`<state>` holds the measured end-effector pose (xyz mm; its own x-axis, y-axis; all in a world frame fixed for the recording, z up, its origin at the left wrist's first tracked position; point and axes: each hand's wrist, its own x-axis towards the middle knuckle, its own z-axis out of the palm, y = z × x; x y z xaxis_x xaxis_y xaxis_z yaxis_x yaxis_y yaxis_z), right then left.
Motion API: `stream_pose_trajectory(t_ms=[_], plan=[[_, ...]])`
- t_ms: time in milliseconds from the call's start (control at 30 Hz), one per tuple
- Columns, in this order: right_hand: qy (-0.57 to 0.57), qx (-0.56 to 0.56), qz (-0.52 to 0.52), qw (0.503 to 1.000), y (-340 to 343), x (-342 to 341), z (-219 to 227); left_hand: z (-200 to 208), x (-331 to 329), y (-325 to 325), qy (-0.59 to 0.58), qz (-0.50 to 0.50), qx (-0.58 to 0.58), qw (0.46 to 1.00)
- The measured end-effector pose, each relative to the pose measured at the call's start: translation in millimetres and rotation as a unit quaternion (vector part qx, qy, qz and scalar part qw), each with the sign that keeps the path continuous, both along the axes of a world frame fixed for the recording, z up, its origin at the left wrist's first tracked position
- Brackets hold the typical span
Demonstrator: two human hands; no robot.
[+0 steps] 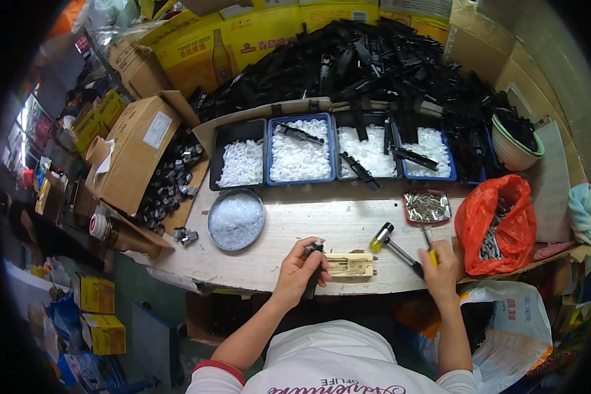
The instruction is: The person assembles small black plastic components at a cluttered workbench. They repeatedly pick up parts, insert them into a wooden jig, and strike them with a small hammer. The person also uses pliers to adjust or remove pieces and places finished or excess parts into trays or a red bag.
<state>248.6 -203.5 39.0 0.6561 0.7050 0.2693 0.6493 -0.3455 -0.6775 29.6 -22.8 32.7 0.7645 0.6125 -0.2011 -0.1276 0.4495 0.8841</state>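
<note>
My left hand (297, 274) is closed around a long black plastic part (313, 279), held upright at the near edge of the table. Just right of it lies a cream-coloured block (351, 265) with a slot cut in it. In my right hand (442, 268) is a screwdriver (433, 257) with a yellow handle. Its shaft points away from me to the near rim of a red tray (410, 218) holding many small metal pins or screws. Between my hands rests a small mallet (401, 252) with a yellow and black head.
Trays of small white pieces (301, 164) line the back, several black parts lying across them. Behind rises a heap of black parts (387, 65). A round dish (236, 220) stands left; a red bag (499, 230) of metal pieces sits right. An open cardboard box (134, 154) flanks the table.
</note>
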Motion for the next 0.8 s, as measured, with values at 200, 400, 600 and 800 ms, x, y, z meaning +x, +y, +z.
stream_pose_trajectory(t_ms=[200,400,600,800], plan=[[0.083,0.016,0.249,0.965,32,-69,19,-3,-15,-14,0.041,0.008,0.086,0.995],[0.067,-0.025,0.3,0.951,46,-89,20,-1,-26,-19,0.088,0.022,0.176,0.98],[0.034,-0.068,0.309,0.948,49,-95,21,2,-25,-20,0.118,0.052,0.271,0.954],[0.003,-0.126,0.364,0.923,50,-89,20,1,-39,-4,0.085,-0.084,-0.053,0.991]])
